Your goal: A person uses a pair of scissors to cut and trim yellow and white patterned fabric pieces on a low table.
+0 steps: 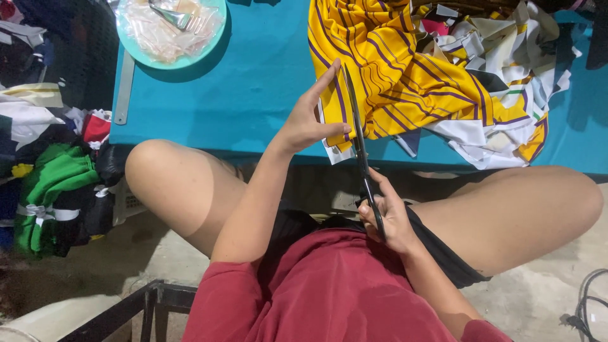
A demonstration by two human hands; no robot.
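The right hand (pixel 387 215) has its grip closed through the black handles of a long pair of fabric shears (pixel 361 149), fingers curled in the loops, blades pointing away from the body and reaching up over the near edge of the counter (pixel 253 95). The left hand (pixel 310 117) has its grip pressed together on the hem of the yellow jersey fabric with purple stripes (pixel 392 69): the thumb pinches the white-edged border against the palm side, while the fingers stand straight up beside the blades. The fabric lies heaped on the right half of the teal counter, its lower border hanging just over the near edge, where the blades meet it.

To cut well here, I judge that the left hand should keep the border taut and flat, so the cloth feeds between the blades without bunching. The raised fingers are very near the upper blade; holding them clear of the cutting line matters. Long, steady closures following a stripe would likely give a straighter edge than short snips.

Cut scraps (pixel 506 44) in white, yellow and dark pieces lie piled behind the fabric toward the far right corner. A round teal dish (pixel 212 44) with clear plastic in it sits at the far left corner.
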